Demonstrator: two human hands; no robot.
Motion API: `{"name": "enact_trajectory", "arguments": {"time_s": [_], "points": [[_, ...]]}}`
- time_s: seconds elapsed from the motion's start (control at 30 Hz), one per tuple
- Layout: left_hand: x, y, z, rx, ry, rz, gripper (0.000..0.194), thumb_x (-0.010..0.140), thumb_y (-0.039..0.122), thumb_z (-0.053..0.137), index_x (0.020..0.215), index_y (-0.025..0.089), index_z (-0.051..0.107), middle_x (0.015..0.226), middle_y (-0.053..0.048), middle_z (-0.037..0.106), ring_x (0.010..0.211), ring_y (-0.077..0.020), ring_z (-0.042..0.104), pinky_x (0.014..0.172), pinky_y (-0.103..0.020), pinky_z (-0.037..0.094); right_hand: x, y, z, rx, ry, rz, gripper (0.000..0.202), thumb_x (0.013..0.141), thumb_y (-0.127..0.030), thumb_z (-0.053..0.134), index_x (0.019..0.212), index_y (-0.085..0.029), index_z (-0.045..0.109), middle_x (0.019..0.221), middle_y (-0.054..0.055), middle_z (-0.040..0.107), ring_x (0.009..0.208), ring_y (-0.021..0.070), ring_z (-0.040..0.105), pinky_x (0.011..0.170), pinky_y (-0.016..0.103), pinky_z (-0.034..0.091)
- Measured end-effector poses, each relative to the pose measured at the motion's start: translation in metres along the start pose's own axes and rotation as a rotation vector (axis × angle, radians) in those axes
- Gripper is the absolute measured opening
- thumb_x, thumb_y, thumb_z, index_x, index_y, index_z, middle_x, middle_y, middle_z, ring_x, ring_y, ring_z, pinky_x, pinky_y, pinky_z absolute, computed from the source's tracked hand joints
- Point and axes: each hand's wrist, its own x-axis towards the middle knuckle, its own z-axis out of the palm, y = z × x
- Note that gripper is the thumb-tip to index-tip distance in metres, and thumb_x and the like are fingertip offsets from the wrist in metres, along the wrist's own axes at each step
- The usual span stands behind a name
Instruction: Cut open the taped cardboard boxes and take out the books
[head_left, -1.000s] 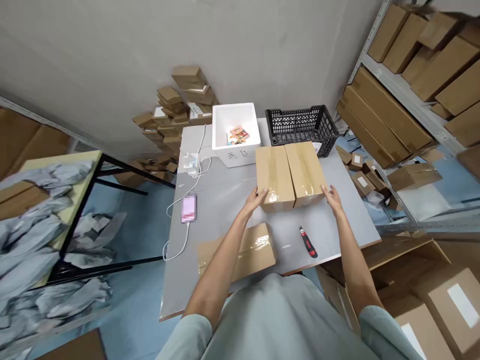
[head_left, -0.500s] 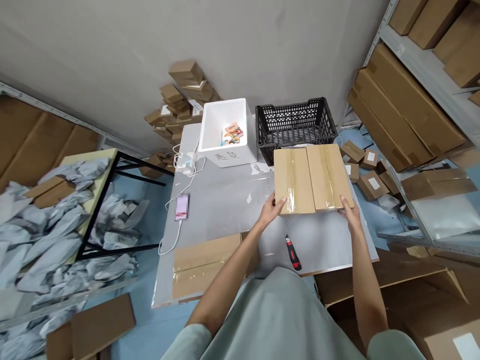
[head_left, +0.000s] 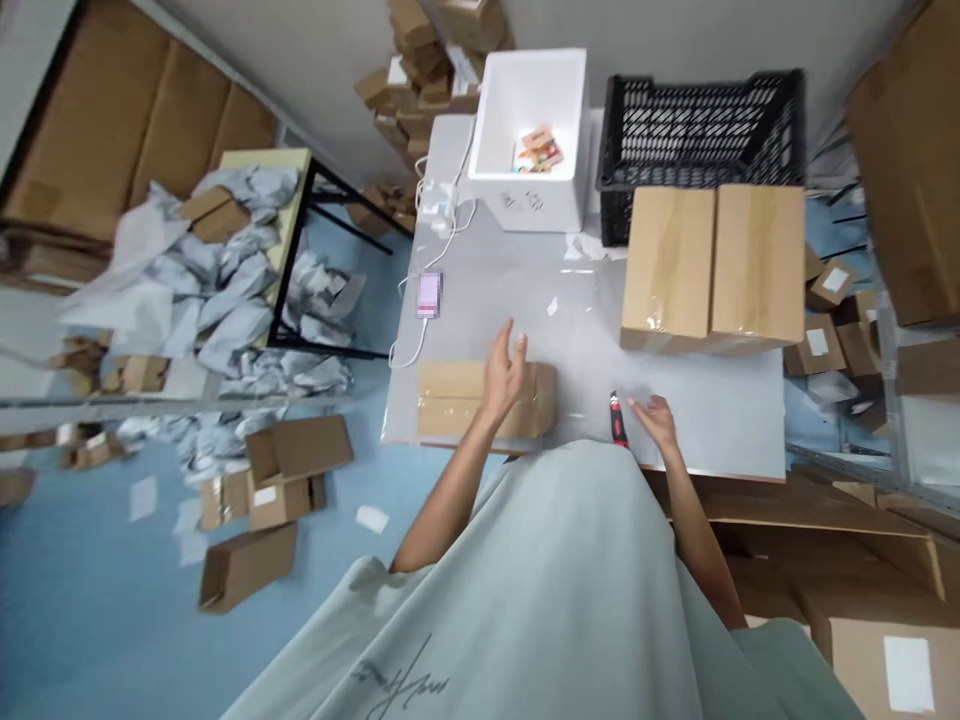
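Observation:
My left hand [head_left: 504, 372] is open over a closed, taped cardboard box [head_left: 450, 400] at the table's near left; whether it touches the box I cannot tell. Beside a red and black cutter [head_left: 617, 420] at the near edge, my right hand [head_left: 655, 420] is open and holds nothing. Two taped cardboard boxes [head_left: 670, 265] [head_left: 759, 265] stand side by side at the right of the table, in front of a black plastic crate [head_left: 616, 215].
A white bin [head_left: 525, 200] with small colourful packets stands at the back. Left of it lie white cables and a phone [head_left: 430, 295] on the grey table [head_left: 510, 290]. Grey bags [head_left: 240, 285] cover a side table at the left; open cartons [head_left: 251, 565] lie on the floor.
Both hands have let go of the two boxes and moved back toward my body, the left one out over the near left box. The view has turned down and to the left.

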Motion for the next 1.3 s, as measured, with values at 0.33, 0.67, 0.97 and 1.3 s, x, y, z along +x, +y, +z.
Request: {"name": "enact_trajectory", "arguments": {"time_s": [0.33, 0.67, 0.97, 1.3], "points": [[-0.073, -0.192, -0.181, 0.160, 0.019, -0.323, 0.113, 0.099, 0.089, 0.062, 0.179, 0.010, 0.040, 0.174, -0.031, 0.054, 0.169, -0.0442, 0.048, 0.142, -0.065, 0.032, -0.066, -0.021, 0.083, -0.405, -0.100, 0.016, 0.030, 0.092, -0.028, 0.068, 0.120, -0.016, 0.063, 0.142, 0.027, 0.068, 0.133, 0.0380, 0.068, 0.117, 0.050, 0.053], [-0.071, -0.240, -0.163, -0.274, -0.306, -0.072, 0.134, 0.091, 0.087, 0.078, 0.189, 0.025, 0.011, 0.194, -0.020, 0.021, 0.181, -0.0382, 0.021, 0.147, -0.058, 0.022, -0.129, -0.141, 0.072, -0.139, -0.193, -0.245, 0.052, 0.109, -0.066, 0.035, 0.108, -0.023, 0.063, 0.092, 0.005, 0.073, 0.070, 0.0198, 0.072, 0.072, 0.033, 0.059], [-0.076, -0.231, -0.133, -0.364, -0.525, 0.053, 0.133, 0.101, 0.075, 0.073, 0.187, 0.018, -0.010, 0.196, -0.023, 0.002, 0.183, -0.0403, 0.007, 0.149, -0.060, 0.013, -0.200, -0.272, 0.121, -1.036, -0.379, -0.651, 0.053, 0.122, -0.058, 0.036, 0.131, -0.021, 0.072, 0.106, 0.013, 0.086, 0.091, 0.0325, 0.080, 0.076, 0.035, 0.046], [-0.046, -0.239, -0.168, -0.333, -0.657, 0.166, 0.102, 0.099, 0.079, 0.074, 0.181, 0.030, 0.041, 0.197, -0.014, 0.009, 0.183, -0.0412, 0.004, 0.147, -0.063, 0.016, -0.221, -0.320, 0.213, -1.499, -0.572, -0.655, 0.050, 0.126, -0.047, 0.033, 0.145, -0.015, 0.067, 0.132, 0.022, 0.083, 0.114, 0.0360, 0.082, 0.082, 0.037, 0.047]]}}
